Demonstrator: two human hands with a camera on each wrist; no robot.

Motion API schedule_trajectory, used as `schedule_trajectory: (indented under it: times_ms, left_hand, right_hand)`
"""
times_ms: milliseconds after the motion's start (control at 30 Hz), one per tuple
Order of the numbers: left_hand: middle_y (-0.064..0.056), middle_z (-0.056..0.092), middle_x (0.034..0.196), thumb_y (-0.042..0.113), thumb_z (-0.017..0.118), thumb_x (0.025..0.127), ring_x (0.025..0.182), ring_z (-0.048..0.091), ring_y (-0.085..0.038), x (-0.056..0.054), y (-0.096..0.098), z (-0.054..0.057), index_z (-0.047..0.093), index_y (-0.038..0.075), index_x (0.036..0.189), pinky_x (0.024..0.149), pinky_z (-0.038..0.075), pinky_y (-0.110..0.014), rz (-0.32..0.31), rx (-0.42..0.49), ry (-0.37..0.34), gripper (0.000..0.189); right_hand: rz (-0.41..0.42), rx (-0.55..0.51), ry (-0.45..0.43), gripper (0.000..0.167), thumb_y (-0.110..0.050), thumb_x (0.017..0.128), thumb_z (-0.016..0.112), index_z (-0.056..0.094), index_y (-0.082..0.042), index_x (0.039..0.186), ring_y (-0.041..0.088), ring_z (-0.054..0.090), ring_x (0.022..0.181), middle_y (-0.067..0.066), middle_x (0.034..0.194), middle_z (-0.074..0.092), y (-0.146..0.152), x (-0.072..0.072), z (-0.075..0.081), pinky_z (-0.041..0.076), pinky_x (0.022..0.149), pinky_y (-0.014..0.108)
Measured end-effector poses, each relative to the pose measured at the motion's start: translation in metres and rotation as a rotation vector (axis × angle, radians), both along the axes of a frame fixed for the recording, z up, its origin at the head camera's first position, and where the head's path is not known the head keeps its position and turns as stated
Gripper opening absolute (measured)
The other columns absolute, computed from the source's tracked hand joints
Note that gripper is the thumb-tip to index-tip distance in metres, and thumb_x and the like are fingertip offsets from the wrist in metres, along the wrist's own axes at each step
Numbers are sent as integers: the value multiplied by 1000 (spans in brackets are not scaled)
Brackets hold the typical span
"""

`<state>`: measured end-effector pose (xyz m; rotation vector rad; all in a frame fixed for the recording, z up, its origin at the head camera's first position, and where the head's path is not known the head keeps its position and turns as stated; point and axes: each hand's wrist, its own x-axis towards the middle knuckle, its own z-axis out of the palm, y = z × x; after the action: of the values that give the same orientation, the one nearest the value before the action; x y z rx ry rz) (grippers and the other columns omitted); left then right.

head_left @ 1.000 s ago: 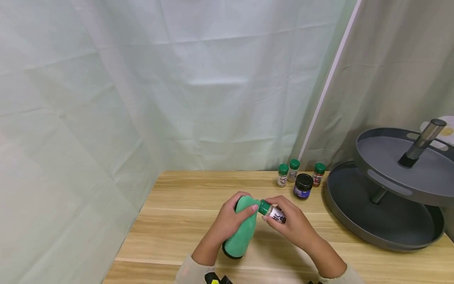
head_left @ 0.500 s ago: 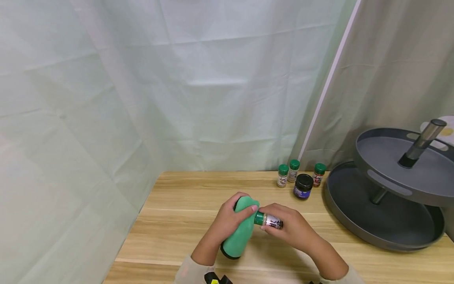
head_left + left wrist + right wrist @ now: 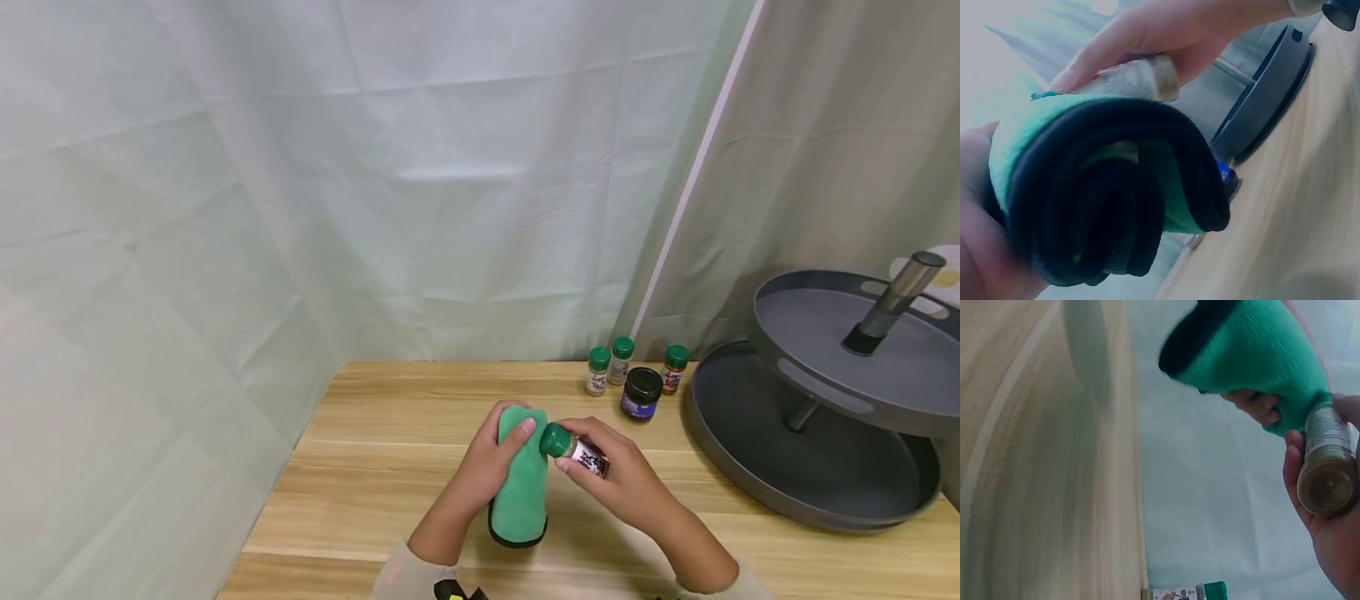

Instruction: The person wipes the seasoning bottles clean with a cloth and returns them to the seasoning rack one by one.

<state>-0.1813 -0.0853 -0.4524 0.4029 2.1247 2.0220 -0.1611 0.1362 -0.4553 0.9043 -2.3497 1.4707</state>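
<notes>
My left hand (image 3: 486,462) grips a folded green cloth (image 3: 521,492) with black edging, the thumb lying across its front. In the left wrist view the cloth (image 3: 1054,131) shows its rolled layers end-on. My right hand (image 3: 618,467) holds a small spice bottle (image 3: 588,457) between thumb and fingers, tilted with its green cap toward the cloth. From the right wrist, the bottle's base (image 3: 1329,487) faces the camera and its cap end meets the cloth (image 3: 1266,356). Both hands are above the wooden table.
Several items stand at the table's back: green-capped spice bottles (image 3: 597,372) and a black-lidded jar (image 3: 641,395). To the right is a two-tier dark grey round tray stand (image 3: 810,483) with a metal post (image 3: 892,304). Pale curtains (image 3: 480,183) hang behind the wooden table (image 3: 375,467).
The bottle has turned from nearly level to tilted, its cap now higher. The cloth has swung more upright, its lower end shifting right, and the left thumb has moved across it.
</notes>
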Motion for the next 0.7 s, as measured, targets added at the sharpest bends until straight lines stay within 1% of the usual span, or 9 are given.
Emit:
schedule_trajectory:
  times_ms: [67, 167, 267, 333, 433, 467, 533, 633, 700]
  left_hand:
    - [-11, 59, 115, 40, 53, 105, 91, 66, -17, 2, 2, 0, 47, 16, 135, 80, 56, -34, -4, 17, 0, 39]
    - [-12, 57, 118, 39, 50, 106, 91, 64, -17, 4, 6, 0, 44, 16, 137, 79, 56, -34, 5, 39, -9, 39]
    - [-13, 53, 123, 32, 45, 107, 94, 62, -18, 5, 9, 1, 41, 16, 138, 81, 55, -34, 16, 55, -26, 35]
    - [-15, 51, 126, 26, 42, 105, 96, 61, -19, 6, 11, 1, 39, 15, 138, 83, 54, -35, 16, 68, -27, 35]
    - [-16, 49, 127, 24, 41, 105, 98, 61, -19, 8, 13, 1, 37, 12, 139, 84, 54, -34, 10, 86, -19, 36]
    - [-16, 50, 127, 26, 41, 106, 98, 62, -19, 8, 14, 1, 37, 13, 139, 83, 55, -34, 7, 93, -21, 36]
    - [-14, 50, 126, 30, 43, 107, 98, 62, -18, 9, 15, 0, 36, 13, 140, 83, 55, -34, -4, 108, -26, 38]
    - [-13, 53, 122, 36, 45, 107, 94, 66, -19, 10, 17, -3, 36, 14, 140, 80, 58, -36, -19, 135, -50, 40]
    - [-12, 54, 122, 38, 48, 106, 95, 67, -19, 10, 20, -6, 38, 15, 140, 80, 58, -37, -19, 122, -52, 42]
  right_hand:
    - [-3, -35, -3, 40, -12, 96, 69, 58, -21, 133, 7, 60, 81, -3, 106, 65, -2, 0, -2, 54, 65, 24]
    - [0, -81, -32, 39, -8, 98, 65, 55, -18, 134, 7, 59, 75, -1, 95, 64, -6, 0, -5, 52, 60, 24]
    - [6, -116, -91, 38, -9, 101, 61, 51, -16, 137, 11, 58, 70, 7, 89, 63, -10, 1, -8, 50, 55, 26]
    - [-4, -138, -136, 38, -10, 103, 57, 48, -15, 139, 16, 60, 71, 11, 90, 63, -12, 2, -10, 51, 55, 27]
    - [-33, -180, -202, 36, -14, 106, 52, 45, -15, 141, 19, 62, 79, 13, 104, 63, -16, 4, -12, 55, 62, 30]
    - [-40, -201, -220, 35, -14, 106, 51, 44, -13, 141, 18, 63, 83, 13, 109, 62, -17, 4, -13, 56, 64, 31]
    - [-66, -236, -247, 34, -15, 108, 48, 43, -11, 141, 15, 63, 93, 13, 118, 59, -19, 5, -13, 57, 74, 30]
    - [-116, -273, -286, 34, -18, 109, 46, 42, -10, 141, 11, 61, 105, 11, 125, 56, -22, 7, -11, 54, 86, 25]
    - [-147, -288, -313, 35, -21, 109, 45, 41, -9, 142, 11, 58, 112, 10, 128, 55, -24, 8, -10, 50, 93, 23]
